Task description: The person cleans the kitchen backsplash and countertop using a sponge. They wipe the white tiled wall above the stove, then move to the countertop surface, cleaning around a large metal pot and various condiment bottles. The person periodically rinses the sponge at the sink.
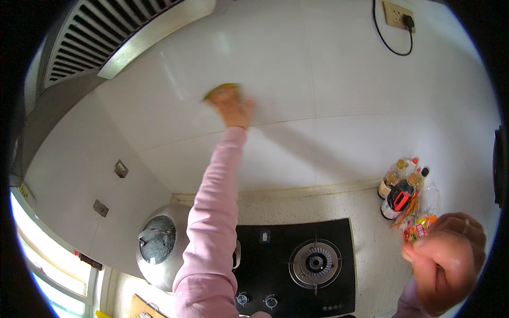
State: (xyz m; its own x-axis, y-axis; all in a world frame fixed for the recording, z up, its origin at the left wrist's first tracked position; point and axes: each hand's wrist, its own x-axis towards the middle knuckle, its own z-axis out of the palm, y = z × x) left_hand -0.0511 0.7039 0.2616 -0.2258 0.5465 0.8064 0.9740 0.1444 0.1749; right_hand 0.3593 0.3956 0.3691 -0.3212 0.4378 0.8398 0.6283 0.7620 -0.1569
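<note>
My left hand (232, 109) reaches up, palm pressed toward the white wall panel (270, 59). Under its fingers is a yellow-green cleaning cloth or pad (228, 86), blurred and mostly covered by the hand. Close to the camera at the lower right, my right hand (449, 258) is curled into a loose fist, and nothing shows in it. Below lies a black glass gas hob (266, 254) with a round burner (316, 262). A silver pot with a glass lid (157, 240) stands at the hob's left, partly behind my left sleeve.
Several sauce and oil bottles (399, 196) and food packets (415, 232) stand in the right corner of the speckled counter (370, 254). A range hood (159, 35) overhangs the upper left. A wall socket (397, 18) holds a black plug. At lower left are a window (59, 274) and a wooden board (141, 308).
</note>
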